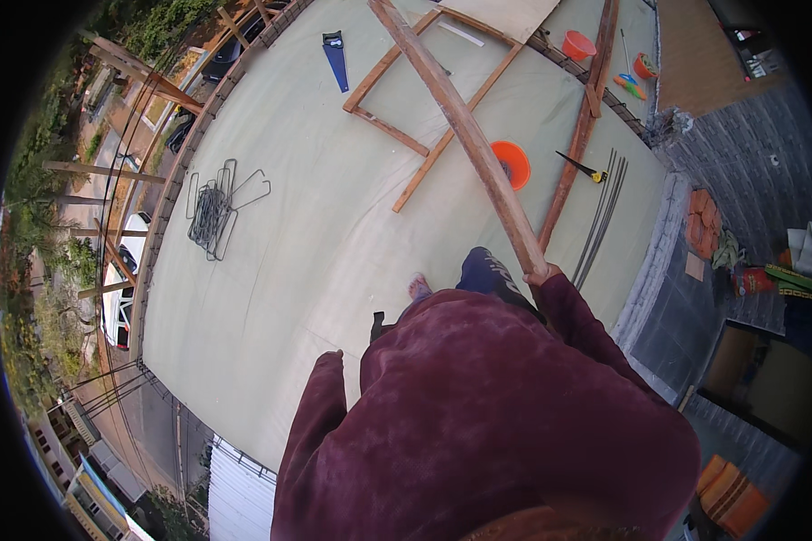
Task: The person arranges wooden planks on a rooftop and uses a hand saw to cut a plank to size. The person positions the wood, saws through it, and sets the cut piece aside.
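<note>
A long wooden beam (pixel 465 122) slants from the far middle down toward me. My right hand (pixel 541 274) is closed around its near end. Low on the left side, my left hand (pixel 335 355) barely shows past the maroon sleeve, its fingers hidden. Under the beam's far part lies a wooden frame (pixel 374 81) of thin battens. An orange tub (pixel 520 160) with something grey inside stands just right of the beam. Farther right lie a second reddish beam (pixel 576 164), a dark tapered blade with a yellow-black handle (pixel 595 176), and several steel rods (pixel 602 221).
Bent steel stirrups (pixel 211 216) lie in a heap at left, and a blue handsaw (pixel 335 63) beyond them. A red tub (pixel 578 45) and a broom (pixel 630 86) stand far right. Steel bars and wooden posts (pixel 117 167) line the left edge, with a street below. A grey wall (pixel 758 153) bounds the right.
</note>
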A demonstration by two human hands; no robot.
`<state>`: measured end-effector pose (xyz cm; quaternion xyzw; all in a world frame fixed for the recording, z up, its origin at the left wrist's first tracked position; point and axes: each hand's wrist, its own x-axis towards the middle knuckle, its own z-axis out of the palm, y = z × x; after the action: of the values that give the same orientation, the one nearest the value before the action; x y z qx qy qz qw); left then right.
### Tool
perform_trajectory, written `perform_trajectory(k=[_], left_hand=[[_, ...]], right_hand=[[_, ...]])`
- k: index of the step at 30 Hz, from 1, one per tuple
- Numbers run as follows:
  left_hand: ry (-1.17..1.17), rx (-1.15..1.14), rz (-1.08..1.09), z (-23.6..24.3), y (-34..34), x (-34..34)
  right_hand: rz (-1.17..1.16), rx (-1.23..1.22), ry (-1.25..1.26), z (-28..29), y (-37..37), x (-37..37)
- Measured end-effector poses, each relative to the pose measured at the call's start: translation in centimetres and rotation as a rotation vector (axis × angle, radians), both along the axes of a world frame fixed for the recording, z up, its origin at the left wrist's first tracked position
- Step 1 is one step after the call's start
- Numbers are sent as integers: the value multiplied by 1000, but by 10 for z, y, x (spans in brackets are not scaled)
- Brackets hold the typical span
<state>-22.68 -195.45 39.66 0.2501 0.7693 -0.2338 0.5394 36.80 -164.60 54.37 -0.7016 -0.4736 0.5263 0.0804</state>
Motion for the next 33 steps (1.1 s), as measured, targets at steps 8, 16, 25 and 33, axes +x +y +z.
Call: perform_trajectory(k=[8,16,25,33], left_hand=[[-167,149,105,13,11,-1],[-599,548,148,55,254,-3],[-529,535,-867,-12,333,-77],[-685,249,-881,92,434,-105]], right_hand=[[247,-196,-326,-15,21,-107],[269,-342,-298,-62,106,-172],[350,-362,-195,-51,156,-262],[459,-340,-154,-77,168,-353]])
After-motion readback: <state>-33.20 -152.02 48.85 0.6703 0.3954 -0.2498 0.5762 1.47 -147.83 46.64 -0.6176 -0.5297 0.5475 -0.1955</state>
